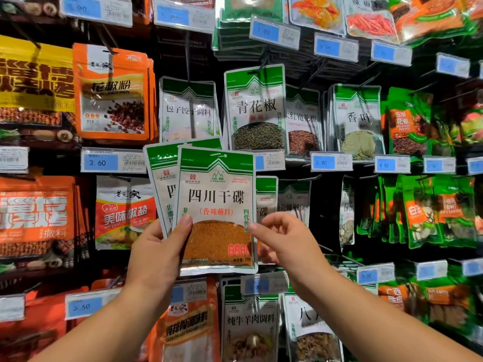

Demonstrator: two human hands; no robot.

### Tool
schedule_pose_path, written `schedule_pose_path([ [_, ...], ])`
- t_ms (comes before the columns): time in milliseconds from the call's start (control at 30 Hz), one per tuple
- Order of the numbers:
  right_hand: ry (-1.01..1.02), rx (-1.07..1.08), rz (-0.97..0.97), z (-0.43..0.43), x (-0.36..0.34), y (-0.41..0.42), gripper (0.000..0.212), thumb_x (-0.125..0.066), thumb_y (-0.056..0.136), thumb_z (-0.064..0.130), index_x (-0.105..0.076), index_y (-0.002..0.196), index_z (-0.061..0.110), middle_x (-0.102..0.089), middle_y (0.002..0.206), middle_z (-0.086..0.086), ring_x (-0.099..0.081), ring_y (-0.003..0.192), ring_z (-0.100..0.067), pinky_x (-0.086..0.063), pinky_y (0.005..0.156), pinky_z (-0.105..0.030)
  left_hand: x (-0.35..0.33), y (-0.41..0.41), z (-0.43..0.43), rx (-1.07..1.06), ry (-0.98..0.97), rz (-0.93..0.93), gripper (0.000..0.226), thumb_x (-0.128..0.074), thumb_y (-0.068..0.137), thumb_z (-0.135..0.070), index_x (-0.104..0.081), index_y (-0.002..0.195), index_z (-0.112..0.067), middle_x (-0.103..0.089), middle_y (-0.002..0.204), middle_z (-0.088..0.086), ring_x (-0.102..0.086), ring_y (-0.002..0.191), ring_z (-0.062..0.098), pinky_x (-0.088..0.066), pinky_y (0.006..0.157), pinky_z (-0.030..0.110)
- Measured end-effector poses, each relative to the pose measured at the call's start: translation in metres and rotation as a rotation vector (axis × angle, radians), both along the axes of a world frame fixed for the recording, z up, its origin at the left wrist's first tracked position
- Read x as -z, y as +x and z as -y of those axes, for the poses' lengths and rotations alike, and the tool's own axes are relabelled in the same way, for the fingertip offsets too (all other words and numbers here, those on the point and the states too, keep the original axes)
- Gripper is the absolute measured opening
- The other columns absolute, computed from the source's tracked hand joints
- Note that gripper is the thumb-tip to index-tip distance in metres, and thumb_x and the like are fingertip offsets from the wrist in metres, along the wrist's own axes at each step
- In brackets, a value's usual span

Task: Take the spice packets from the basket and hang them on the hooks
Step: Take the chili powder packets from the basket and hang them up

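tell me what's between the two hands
The front spice packet, gripped by the left hand with the right hand at its right edge; a second packet fans out behind it. Head view.

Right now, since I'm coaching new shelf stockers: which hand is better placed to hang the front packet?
Right hand, I'd say: its fingertips are at the front packet's right edge, while the left hand is busy gripping both packets.

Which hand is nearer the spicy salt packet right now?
Left. The left hand, holding two packets, sits at the spicy salt packet's lower right corner. The right hand is farther right, across the held packets, thumb at the front one's right edge.
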State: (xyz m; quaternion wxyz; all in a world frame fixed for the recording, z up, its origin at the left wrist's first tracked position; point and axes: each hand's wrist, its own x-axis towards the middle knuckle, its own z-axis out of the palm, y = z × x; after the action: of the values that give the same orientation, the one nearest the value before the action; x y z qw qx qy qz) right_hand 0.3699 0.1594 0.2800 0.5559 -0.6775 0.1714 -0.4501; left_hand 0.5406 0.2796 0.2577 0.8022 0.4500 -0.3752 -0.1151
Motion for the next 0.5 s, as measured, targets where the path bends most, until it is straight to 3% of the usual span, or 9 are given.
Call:
schedule_pose_path([
  [67,0.072,0.005,0.017,0.000,0.002,0.002,0.040,-0.086,0.081,0.027,-0.062,0.108,0.011,-0.067,0.092,-0.005,-0.058,0.067,-0.015,-0.056,0.072,-0.040,0.001,-0.001,0.001,0.015,-0.011,-0.009,0.035,-0.069,0.087,-0.032,-0.072,0.118,-0.016,-0.078,0.112,0.006,-0.074,0.108,0.026,-0.051,0.105,0.052],
  [200,0.064,-0.011,-0.054,0.000,0.009,0.003,0.034,-0.085,0.081,0.034,-0.067,0.103,0.015,-0.073,0.084,0.005,-0.059,0.061,-0.006,-0.046,0.060,-0.023,0.002,-0.004,0.003,0.037,-0.029,-0.032,0.035,-0.069,0.085,-0.029,-0.071,0.118,-0.015,-0.079,0.110,0.008,-0.076,0.102,0.027,-0.053,0.100,0.049],
  [333,0.030,-0.098,-0.054,-0.005,0.016,0.002,0.021,-0.082,0.084,0.019,-0.072,0.102,0.014,-0.078,0.085,0.004,-0.073,0.074,-0.009,-0.052,0.058,-0.016,0.003,-0.008,0.004,0.029,-0.042,-0.028,0.033,-0.071,0.083,-0.026,-0.073,0.114,-0.015,-0.079,0.106,0.010,-0.077,0.097,0.030,-0.058,0.091,0.048],
  [500,0.031,-0.111,-0.029,-0.006,0.023,0.005,0.033,-0.080,0.086,0.010,-0.070,0.116,0.020,-0.079,0.105,-0.001,-0.076,0.096,-0.019,-0.060,0.081,-0.035,0.003,-0.015,0.004,0.023,-0.026,0.041,0.033,-0.073,0.081,-0.025,-0.073,0.113,-0.016,-0.080,0.104,0.005,-0.078,0.095,0.026,-0.061,0.083,0.043],
])
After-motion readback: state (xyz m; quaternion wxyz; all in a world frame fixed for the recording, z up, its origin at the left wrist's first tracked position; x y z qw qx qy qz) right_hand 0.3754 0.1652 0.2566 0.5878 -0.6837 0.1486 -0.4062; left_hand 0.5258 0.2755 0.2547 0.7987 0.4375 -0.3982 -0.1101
